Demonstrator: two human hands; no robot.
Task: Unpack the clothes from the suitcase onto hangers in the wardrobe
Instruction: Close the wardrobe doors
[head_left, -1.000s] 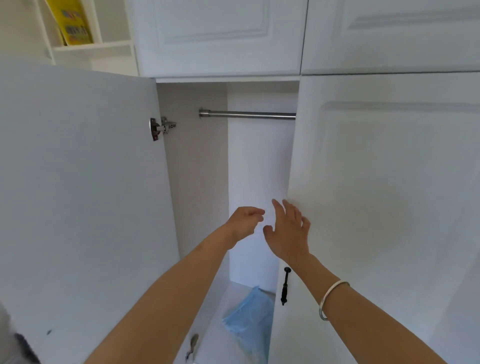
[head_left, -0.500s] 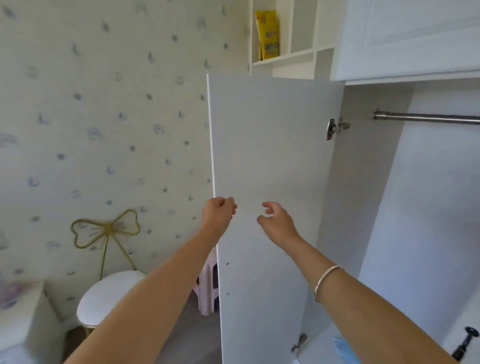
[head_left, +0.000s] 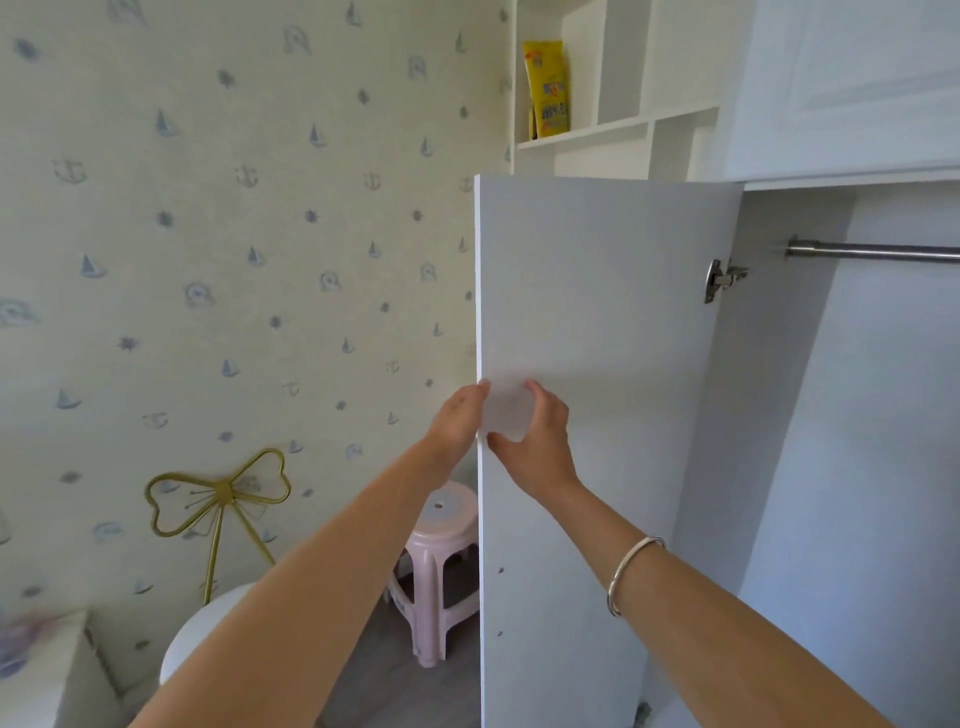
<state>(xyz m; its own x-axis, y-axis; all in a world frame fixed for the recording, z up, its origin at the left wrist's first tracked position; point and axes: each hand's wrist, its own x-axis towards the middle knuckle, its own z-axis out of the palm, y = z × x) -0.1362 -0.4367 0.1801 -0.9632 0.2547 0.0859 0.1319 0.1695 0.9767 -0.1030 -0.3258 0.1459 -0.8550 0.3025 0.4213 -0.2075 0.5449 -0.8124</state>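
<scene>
The white wardrobe stands at the right with its left door swung open toward me. Inside, a bare metal rail runs across the top. My left hand holds the door's free edge from the outer side, fingertips wrapping over it. My right hand, a bangle on its wrist, rests on the door's inner face right beside that edge, with curved fingers and the thumb near the edge. No suitcase, clothes or hangers are in view.
A pink plastic stool stands on the floor just behind the open door. Left of it is a white round chair with a gold bow-shaped back. A yellow packet sits on the open shelf above. Patterned wallpaper covers the left wall.
My view has swung left, from the wardrobe's inside to the left door and the wall. Both hands moved from in front of the wardrobe opening to the left door's free edge.
</scene>
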